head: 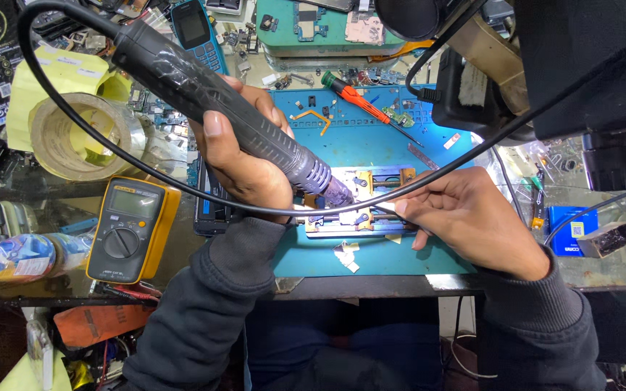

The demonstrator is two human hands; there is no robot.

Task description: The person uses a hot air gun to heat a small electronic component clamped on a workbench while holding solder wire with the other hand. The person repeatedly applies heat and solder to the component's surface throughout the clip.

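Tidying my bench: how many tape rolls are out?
1: a wide clear tape roll at the bench's left, above the yellow multimeter. Clutter may hide more.

Yellow multimeter (133,229) with grey screen lying at worktop's left front edge; blue keypad phone (197,32), dark screen, sitting at rear; blue labelled box (572,230) resting right.

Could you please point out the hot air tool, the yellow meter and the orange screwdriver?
hot air tool (204,94), head view, middle of its dark handle.
yellow meter (122,242), head view, its round dial.
orange screwdriver (353,94), head view, its orange grip.
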